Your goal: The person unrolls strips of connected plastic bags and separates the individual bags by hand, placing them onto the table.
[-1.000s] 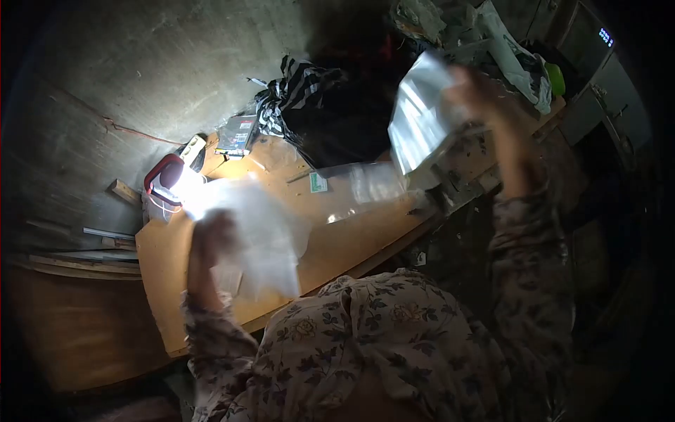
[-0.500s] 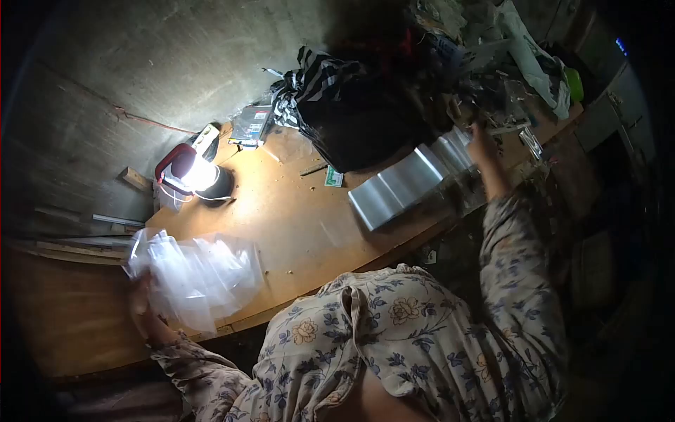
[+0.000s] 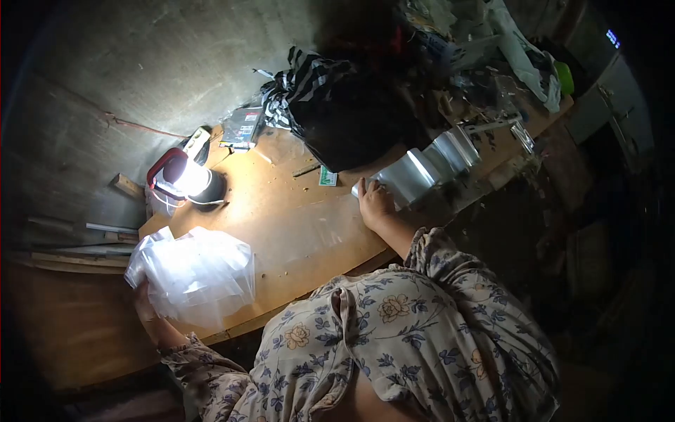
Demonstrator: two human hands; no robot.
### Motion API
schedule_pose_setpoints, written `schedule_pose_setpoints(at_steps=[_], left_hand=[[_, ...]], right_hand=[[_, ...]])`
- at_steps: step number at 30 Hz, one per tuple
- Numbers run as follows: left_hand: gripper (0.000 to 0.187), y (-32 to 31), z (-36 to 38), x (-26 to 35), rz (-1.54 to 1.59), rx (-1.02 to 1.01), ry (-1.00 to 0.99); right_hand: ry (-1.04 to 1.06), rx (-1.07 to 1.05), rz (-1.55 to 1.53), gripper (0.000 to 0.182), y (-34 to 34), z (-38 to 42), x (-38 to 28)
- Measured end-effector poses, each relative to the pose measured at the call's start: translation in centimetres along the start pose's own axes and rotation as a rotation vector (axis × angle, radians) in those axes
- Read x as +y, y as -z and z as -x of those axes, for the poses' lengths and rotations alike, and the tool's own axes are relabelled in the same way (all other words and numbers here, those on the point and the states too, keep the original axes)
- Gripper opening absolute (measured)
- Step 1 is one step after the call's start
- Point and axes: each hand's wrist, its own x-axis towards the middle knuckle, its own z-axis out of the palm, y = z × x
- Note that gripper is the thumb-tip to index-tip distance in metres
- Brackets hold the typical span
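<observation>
Wooden tabletop (image 3: 295, 225) spans between both hands, lit by a small lamp (image 3: 184, 179) beyond the left hand. Dark striped cloth heap (image 3: 330, 98) sits past the right hand, clutter behind it too dim to name.

Left hand (image 3: 144, 299) is closed round the lower edge of a bundle of clear plastic bags (image 3: 193, 274), held up over the near-left table edge. Bags look empty; contents can't be told for sure.

Right hand (image 3: 375, 204) lies flat, fingers spread, pressing the near end of a glossy strip of packets (image 3: 422, 172) that lies on the table and runs away to the right. What's in the packets can't be read.

Judgement: keep the strip pinned flat near its end so it doesn't slide, and grip the bags low and firm since slick film slips.
</observation>
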Motion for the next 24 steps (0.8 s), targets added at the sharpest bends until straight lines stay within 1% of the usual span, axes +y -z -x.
schedule_pose_setpoints(at_steps=[1,2,4,5,6,8,9,10,11,13,14,15,18,19,21,22,24], left_hand=[[0.034,0.2,-0.2,0.0,0.028,-0.016,0.008],[0.034,0.1,-0.4,-0.3,0.041,-0.026,0.017],[0.032,0.8,-1.0,-0.5,0.172,-0.089,-0.007],[0.031,1.2,-1.3,-0.6,0.238,-0.121,-0.016],[0.031,1.5,-1.5,-0.4,0.235,-0.122,-0.018],[0.031,2.8,-2.8,0.9,0.147,-0.079,-0.103],[0.031,3.7,-3.7,1.7,0.070,-0.028,-0.183],[0.030,5.2,-4.6,2.4,-0.006,0.038,-0.271],[0.030,7.2,-5.6,3.2,-0.107,0.112,-0.370],[0.030,11.5,-7.0,4.5,-0.302,0.281,-0.555],[0.030,13.7,-7.3,5.0,-0.399,0.373,-0.635],[0.029,15.7,-7.7,5.4,-0.453,0.439,-0.677],[0.029,20.1,-8.4,6.4,-0.588,0.566,-0.755],[0.029,20.6,-8.5,6.5,-0.635,0.582,-0.785],[0.029,21.3,-9.0,6.5,-0.730,0.584,-0.851],[0.028,21.6,-9.3,6.3,-0.789,0.577,-0.905],[0.028,21.6,-10.2,5.7,-0.928,0.525,-1.076]], right_hand=[[0.036,0.042,0.003,0.038,-0.2,-0.4,0.4],[0.027,0.046,0.007,0.038,-0.4,-0.9,1.1],[-0.049,-0.125,-0.232,0.032,2.4,-1.5,2.6],[-0.064,-0.065,-0.339,0.029,2.7,-1.9,3.8],[-0.046,-0.079,-0.399,0.030,4.3,-2.5,5.1],[-0.013,0.074,-0.418,0.030,9.2,-3.0,7.5],[0.058,0.224,-0.495,0.023,10.1,-3.8,9.0],[0.198,0.312,-0.480,0.025,13.3,-4.1,10.8],[0.221,0.434,-0.482,0.030,17.0,-3.9,12.0],[0.112,0.280,-0.447,0.046,24.8,-3.3,14.9],[0.037,0.171,-0.436,0.056,28.1,-3.1,16.6],[0.047,0.213,-0.486,0.058,29.5,-3.6,19.1],[0.071,0.402,-0.694,0.062,29.5,-6.3,28.7],[0.076,0.398,-0.698,0.062,29.6,-6.1,29.2],[-0.137,0.126,-0.865,0.062,29.9,-6.0,29.9],[-0.128,0.120,-0.869,0.062,28.1,-6.7,31.1],[-0.204,0.209,-0.703,0.058,21.8,-9.1,33.1]])
